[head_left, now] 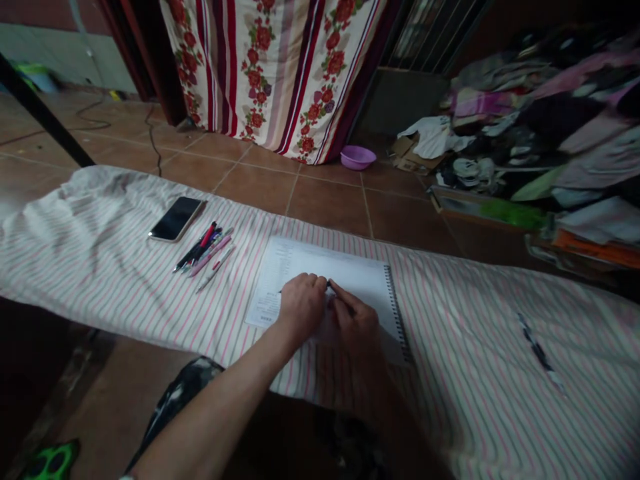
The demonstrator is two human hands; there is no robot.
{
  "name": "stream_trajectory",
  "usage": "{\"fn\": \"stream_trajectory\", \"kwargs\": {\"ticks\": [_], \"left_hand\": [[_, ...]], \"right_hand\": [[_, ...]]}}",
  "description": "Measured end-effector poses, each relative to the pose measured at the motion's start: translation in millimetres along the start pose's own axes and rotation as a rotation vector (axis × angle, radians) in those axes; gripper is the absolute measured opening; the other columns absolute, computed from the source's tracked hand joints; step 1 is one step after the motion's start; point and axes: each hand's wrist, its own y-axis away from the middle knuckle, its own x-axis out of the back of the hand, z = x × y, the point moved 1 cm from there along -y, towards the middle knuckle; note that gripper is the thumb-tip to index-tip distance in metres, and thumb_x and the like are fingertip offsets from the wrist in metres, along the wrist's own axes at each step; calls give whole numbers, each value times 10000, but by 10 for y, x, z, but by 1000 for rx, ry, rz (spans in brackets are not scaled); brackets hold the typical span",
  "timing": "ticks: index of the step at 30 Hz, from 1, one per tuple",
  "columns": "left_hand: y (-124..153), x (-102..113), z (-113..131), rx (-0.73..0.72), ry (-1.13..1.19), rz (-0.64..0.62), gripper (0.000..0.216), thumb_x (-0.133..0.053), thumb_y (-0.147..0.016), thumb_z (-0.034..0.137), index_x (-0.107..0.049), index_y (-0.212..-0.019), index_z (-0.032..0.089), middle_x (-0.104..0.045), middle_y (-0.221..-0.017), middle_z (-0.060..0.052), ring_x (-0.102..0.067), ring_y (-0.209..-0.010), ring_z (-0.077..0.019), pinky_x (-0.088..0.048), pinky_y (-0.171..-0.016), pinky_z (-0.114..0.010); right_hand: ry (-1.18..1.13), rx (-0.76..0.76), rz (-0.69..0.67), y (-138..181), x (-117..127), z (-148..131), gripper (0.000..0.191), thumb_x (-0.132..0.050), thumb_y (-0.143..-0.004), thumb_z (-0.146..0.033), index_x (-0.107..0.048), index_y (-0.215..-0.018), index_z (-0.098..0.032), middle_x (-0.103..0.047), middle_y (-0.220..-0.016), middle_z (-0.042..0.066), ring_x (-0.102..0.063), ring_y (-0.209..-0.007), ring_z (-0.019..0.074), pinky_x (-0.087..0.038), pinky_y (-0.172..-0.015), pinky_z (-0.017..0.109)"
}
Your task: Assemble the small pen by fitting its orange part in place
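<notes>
A spiral notebook (pixel 345 273) lies open on a striped cloth (pixel 100 247), its wire binding on the right. Both my hands rest on the page, close together. My left hand (pixel 301 307) is curled, and a thin dark pen pokes out beside it. My right hand (pixel 356 323) is closed too, its fingers pinched against the same pen (pixel 329 286). Which hand carries the pen's weight I cannot tell. Printed or written lines show on the page's left part.
Left of the notebook lie several pens (pixel 205 250) and a dark phone (pixel 176 219). Another pen (pixel 537 350) lies on the cloth at the right. Beyond are a tiled floor, a purple bowl (pixel 357 157), a floral curtain (pixel 275 73) and a pile of clothes (pixel 550 127).
</notes>
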Motion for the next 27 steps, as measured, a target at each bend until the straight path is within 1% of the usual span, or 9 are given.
{"fn": "stream_trajectory", "kwargs": {"ticks": [3,7,9,13,16,18,21,23,27], "left_hand": [[8,3,3,-23,17,0,135,-431,-854,165,-566,-855,172,-617,-786,-67,-569,-803,-209,-420,-695,-315],[16,-9,3,-15,50,5,125,-440,-855,176,-565,-865,170,-621,-798,-63,-569,-807,-204,-427,-715,-309],[4,-18,0,16,89,16,131,-450,-854,192,-575,-886,173,-630,-808,-60,-575,-801,-203,-434,-691,-301],[-48,-30,-11,80,266,38,181,-438,-852,185,-610,-908,170,-655,-819,-64,-592,-780,-189,-441,-687,-290],[-71,-43,-21,135,473,48,190,-443,-838,179,-629,-874,182,-667,-800,-41,-598,-738,-163,-440,-680,-269],[-61,-52,-29,184,586,73,213,-446,-832,188,-610,-968,187,-652,-756,-18,-594,-713,-152,-439,-666,-262],[-23,-54,-34,228,755,108,333,-444,-829,192,-503,-1156,206,-588,-668,35,-557,-603,-121,-430,-600,-233],[3,-46,-31,213,810,117,334,-433,-836,198,-490,-1165,222,-564,-657,46,-543,-579,-109,-430,-587,-221],[38,-34,-35,153,810,113,301,-411,-859,225,-525,-1138,219,-623,-752,18,-582,-661,-113,-462,-663,-232]], "right_hand": [[-24,-31,20,9,-16,52,425,-481,-740,-316,-675,-1071,-132,-703,-733,55,-572,-570,157,-477,-578,284],[14,-85,22,2,-23,70,447,-484,-753,-357,-669,-1081,-117,-668,-627,35,-520,-509,146,-444,-527,275],[38,-83,20,-10,-24,34,462,-480,-757,-374,-669,-1082,-104,-672,-649,47,-522,-524,150,-443,-542,282],[18,-70,33,-45,-24,-63,496,-475,-757,-380,-650,-1108,-75,-668,-660,58,-535,-546,158,-445,-560,285],[-26,-59,30,-67,-24,-102,473,-474,-770,-347,-636,-1138,-98,-648,-612,37,-534,-538,152,-441,-556,274],[-50,-51,22,-70,-26,-107,463,-490,-769,-337,-632,-1146,-110,-637,-594,27,-535,-542,150,-439,-554,267],[-119,-65,-12,-59,-32,-97,460,-490,-775,-325,-616,-1165,-115,-621,-597,12,-523,-524,131,-431,-530,248],[-166,-64,-30,-48,-29,-99,460,-490,-775,-323,-607,-1173,-124,-602,-588,-2,-504,-502,116,-421,-508,235],[-240,-85,-42,-29,7,-138,454,-519,-749,-320,-617,-1160,-152,-547,-539,-36,-468,-472,99,-396,-473,216]]}}
